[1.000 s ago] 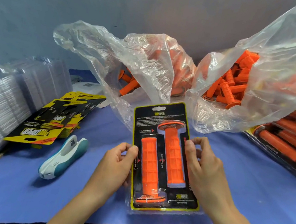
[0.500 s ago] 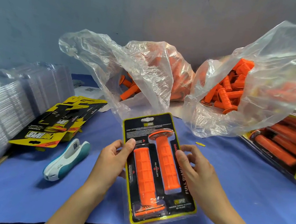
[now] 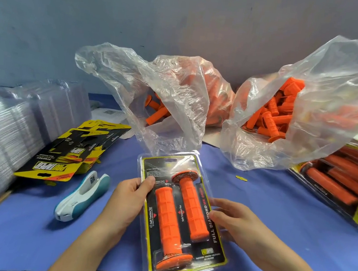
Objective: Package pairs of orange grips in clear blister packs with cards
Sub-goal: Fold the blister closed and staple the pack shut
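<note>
A clear blister pack (image 3: 181, 221) with a black and yellow card holds two orange grips side by side, one flange up and one flange down. It is raised off the blue table and tilted toward me. My left hand (image 3: 129, 199) grips its left edge, thumb on the front. My right hand (image 3: 233, 224) holds the right edge, fingers curled round it. Loose orange grips fill two clear plastic bags, the left bag (image 3: 173, 102) and the right bag (image 3: 289, 118), at the back.
A fan of black and yellow cards (image 3: 73, 153) lies at the left, beside stacks of empty clear blisters (image 3: 8, 126). A white and teal stapler (image 3: 82, 196) lies near my left hand. Finished packs (image 3: 349, 180) pile up at the right edge. The blue table (image 3: 276, 216) ends just below my wrists.
Both hands have lifted the pack off the table and brought it nearer to me, tilting its top to the left. My grip has closed on both side edges.
</note>
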